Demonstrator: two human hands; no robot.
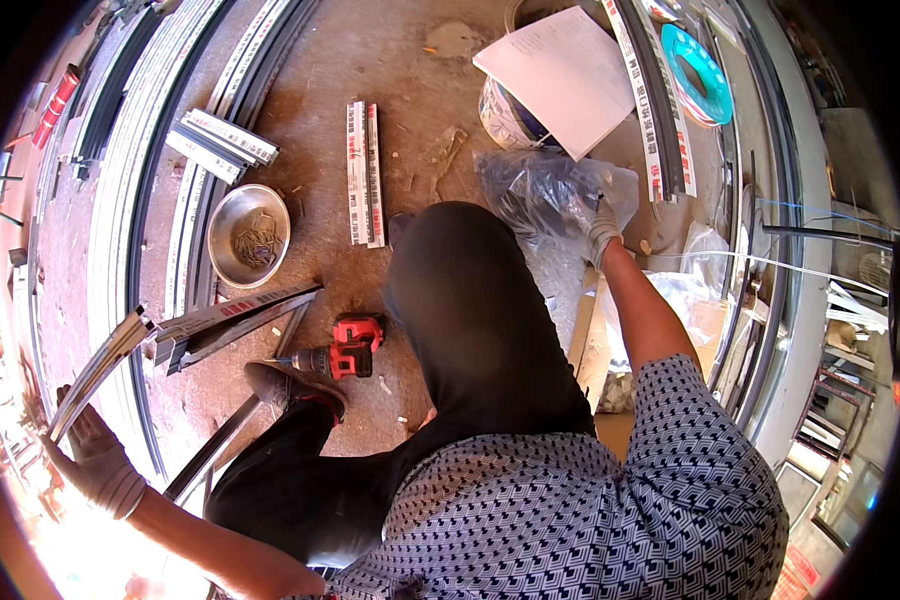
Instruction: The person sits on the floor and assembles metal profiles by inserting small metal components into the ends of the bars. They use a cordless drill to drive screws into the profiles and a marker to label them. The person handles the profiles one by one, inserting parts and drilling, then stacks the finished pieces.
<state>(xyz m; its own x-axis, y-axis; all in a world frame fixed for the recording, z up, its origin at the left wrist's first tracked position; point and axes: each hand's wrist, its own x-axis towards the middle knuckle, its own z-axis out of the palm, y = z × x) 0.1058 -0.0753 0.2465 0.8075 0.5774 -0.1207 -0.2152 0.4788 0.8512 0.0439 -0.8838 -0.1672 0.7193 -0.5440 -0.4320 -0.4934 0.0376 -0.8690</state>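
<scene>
Wearing, nearest the lens, a patterned shirt (pixel 570 520), with black trousers (pixel 480 320) bent at the knee just past it. Gripping a short profile strip (pixel 100 372) near its lower end in the gloved left hand (pixel 100 468), with fingers closed around it; tilted up toward the right, close to some angled profile pieces (pixel 235 320); cannot tell whether touching. Beside a grey shoe (pixel 268 386), on the floor (pixel 410 50), a red-and-black drill (pixel 348 350), with bit pointing left. Reaching out with the gloved right hand (pixel 596 226) to a clear plastic bag (pixel 545 190), right of the knee; cannot tell how far closed the fingers are, or on what, through the plastic folds. Farther left, a metal bowl (pixel 232 212) of small metal pieces (pixel 258 242). Past the knee, two upright-lying labelled strips (pixel 365 175), side by side. Beyond the bag, white papers (pixel 560 75) on top of a bucket (pixel 502 118); farther right, a teal roll (pixel 678 62).
</scene>
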